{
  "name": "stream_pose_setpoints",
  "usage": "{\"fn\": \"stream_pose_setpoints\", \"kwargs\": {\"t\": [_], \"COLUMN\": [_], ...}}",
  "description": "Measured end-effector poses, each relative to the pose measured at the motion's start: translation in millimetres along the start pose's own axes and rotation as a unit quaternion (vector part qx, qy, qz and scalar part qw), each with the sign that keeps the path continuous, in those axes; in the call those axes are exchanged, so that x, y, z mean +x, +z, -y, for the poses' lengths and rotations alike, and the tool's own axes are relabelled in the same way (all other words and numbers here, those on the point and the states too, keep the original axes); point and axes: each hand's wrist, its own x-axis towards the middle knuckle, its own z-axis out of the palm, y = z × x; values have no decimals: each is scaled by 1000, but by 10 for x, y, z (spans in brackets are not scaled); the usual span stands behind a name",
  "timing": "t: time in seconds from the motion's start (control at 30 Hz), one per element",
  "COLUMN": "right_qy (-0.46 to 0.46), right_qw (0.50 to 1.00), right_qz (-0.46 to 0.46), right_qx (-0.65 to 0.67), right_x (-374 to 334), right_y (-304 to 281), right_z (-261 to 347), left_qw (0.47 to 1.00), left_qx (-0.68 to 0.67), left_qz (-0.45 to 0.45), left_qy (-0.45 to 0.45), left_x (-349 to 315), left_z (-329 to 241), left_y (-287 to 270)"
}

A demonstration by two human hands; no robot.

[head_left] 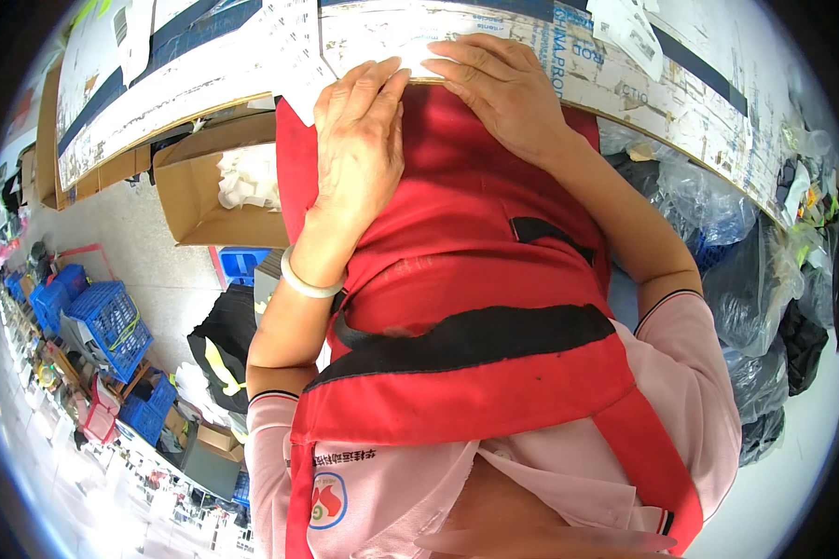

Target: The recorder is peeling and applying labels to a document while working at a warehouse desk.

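Observation:
My left hand (359, 130) is at the front edge of the table, its fingers bent and pressed together with the tips pointing inward. What lies under its fingertips is washed out by glare. Facing it, my right hand (505, 98) has its fingers stretched out and slightly apart over a bright white patch at the edge. A small gap separates the fingertips of the two hands. Beside my left hand, a white sheet (296, 70) runs across the table and hangs over its edge. My left wrist wears a pale bangle (309, 284).
The worn white tabletop (615, 88) has dark stripes and loose printed sheets (629, 33). Below left is a cardboard box (186, 200) with white pieces inside. Blue crates (112, 326) stand on the floor farther left. Clear plastic bags (750, 279) pile up at right.

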Motion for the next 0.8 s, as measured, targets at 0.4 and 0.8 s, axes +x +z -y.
{"fn": "stream_pose_setpoints", "kwargs": {"t": [0.4, 0.8], "right_qy": [5, -9], "right_qw": [999, 1000], "right_qz": [-6, -10], "right_qx": [31, 14], "right_x": [-51, -31], "right_y": [89, 71], "right_z": [-82, -72], "left_qw": [993, 980], "left_qx": [88, 161], "left_qz": [73, 111], "left_qy": [32, 36], "left_x": [11, -44], "left_z": [-97, 26], "left_y": [102, 60]}}
